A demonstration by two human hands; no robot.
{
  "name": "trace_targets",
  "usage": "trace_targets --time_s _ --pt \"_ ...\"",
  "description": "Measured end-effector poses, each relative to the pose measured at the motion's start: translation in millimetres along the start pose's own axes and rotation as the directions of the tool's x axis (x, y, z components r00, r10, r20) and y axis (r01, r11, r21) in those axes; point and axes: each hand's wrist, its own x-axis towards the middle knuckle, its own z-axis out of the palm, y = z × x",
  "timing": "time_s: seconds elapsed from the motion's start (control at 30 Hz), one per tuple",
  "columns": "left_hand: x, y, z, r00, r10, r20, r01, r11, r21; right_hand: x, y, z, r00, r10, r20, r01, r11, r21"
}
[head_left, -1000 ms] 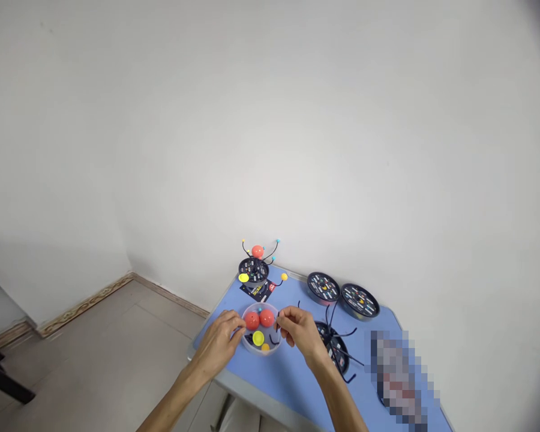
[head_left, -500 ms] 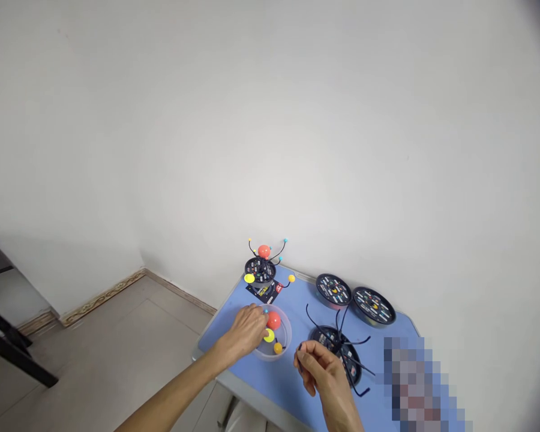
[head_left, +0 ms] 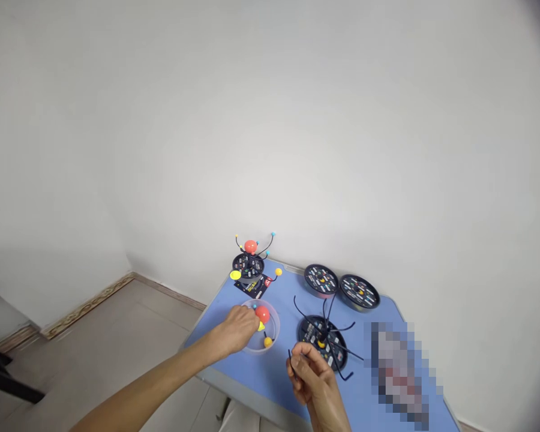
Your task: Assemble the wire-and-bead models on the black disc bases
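Note:
My left hand [head_left: 240, 329] reaches into a clear plastic bowl [head_left: 276, 336], its fingers curled together. Against its fingertips lies a yellow piece [head_left: 261, 326], which looks tilted; whether it is gripped is hidden. A red ball [head_left: 262, 313], a small blue ball and an orange ball [head_left: 268, 342] with a short black stem are in the bowl. My right hand [head_left: 312, 372] pinches a thin black rod [head_left: 290, 357] between thumb and fingers, above the table's front part. Just beyond it stands a round black base [head_left: 309, 330] with several curved black arms [head_left: 348, 327] spreading from its centre.
At the back left, a planet model [head_left: 248, 264] with a red ball on top stands by a printed black card [head_left: 254, 289]. Two round black bases [head_left: 320, 279] sit along the blue table's [head_left: 283, 384] back edge. A blurred-out patch [head_left: 396, 375] covers something at the right.
The view has shifted, so everything on the table sits slightly further left and up. My left fingers have curled tighter in the bowl, and the yellow piece has tilted. The rod shows more clearly.

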Motion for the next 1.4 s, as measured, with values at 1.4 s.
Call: trace_targets --time_s 1.4 --pt "-85.6 88.3 -2.8 0.895 -0.373 -0.243 -0.284 -0.059 -0.957 -42.5 -3.0 14.6 0.999 -0.033 -0.001 0.032 0.962 0.272"
